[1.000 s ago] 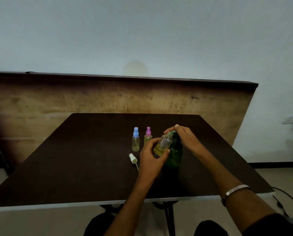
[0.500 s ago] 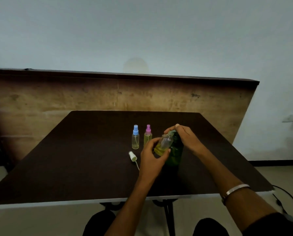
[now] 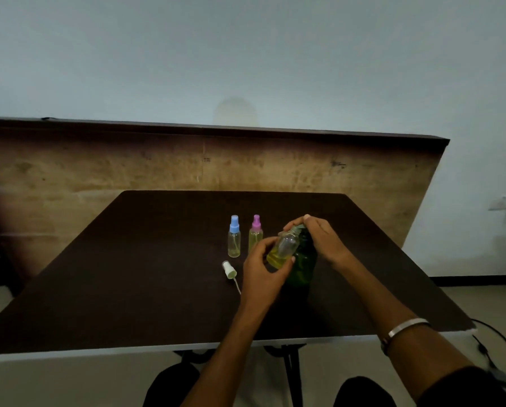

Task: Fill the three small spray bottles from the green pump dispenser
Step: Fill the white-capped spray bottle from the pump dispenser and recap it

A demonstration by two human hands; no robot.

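Left of my fingers, bare dark table [image 3: 105,289] runs to its edge, with the loose white cap [image 3: 229,269], blue-capped bottle [image 3: 234,240] and pink-capped bottle [image 3: 255,236] closer in. My left hand [image 3: 262,274] grips the open bottle [image 3: 283,250], tilted against the green dispenser [image 3: 302,267]. My right hand [image 3: 319,237] curls over its pump, just right.

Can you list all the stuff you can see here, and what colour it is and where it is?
table: one, dark brown top with a pale front edge, filling the middle.
blue-capped spray bottle: one, clear with a little yellow liquid at the bottom, upright mid-table.
pink-capped spray bottle: one, clear with yellow liquid, upright just right of the blue one.
white spray cap: one, lying on the table with its thin tube, in front of the blue one.
open spray bottle: one, clear, part full of yellow liquid, tilted under the pump.
green pump dispenser: one, dark green, behind the open bottle.
wooden board: one, tan, behind the table.
left hand: holds the open bottle.
right hand: on the pump top.
bracelet: one, silver, right wrist.
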